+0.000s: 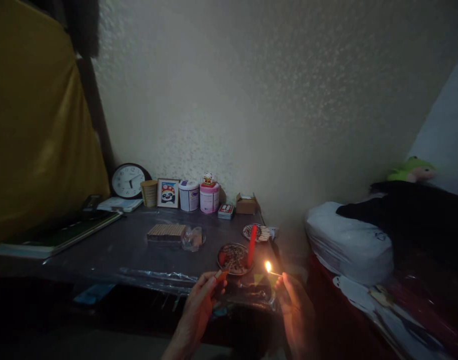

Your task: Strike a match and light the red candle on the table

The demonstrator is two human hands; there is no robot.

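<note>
Burning at its tip, the lit match [273, 272] is pinched in my right hand [297, 309], at the table's [112, 250] near edge. My left hand [199, 306] grips a matchbox [221, 274] at nine o'clock. At twelve: a dish [233, 258] holding a red candle [252, 245].

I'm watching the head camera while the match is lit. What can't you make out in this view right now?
- Left hand: holds something small, too dark to identify.
- Bowl contents behind the red candle: too dim and small to tell.
- Right hand with the burning match: its wrist is cut off by the bottom edge.
- Labels on the tins: too small to read.
</note>
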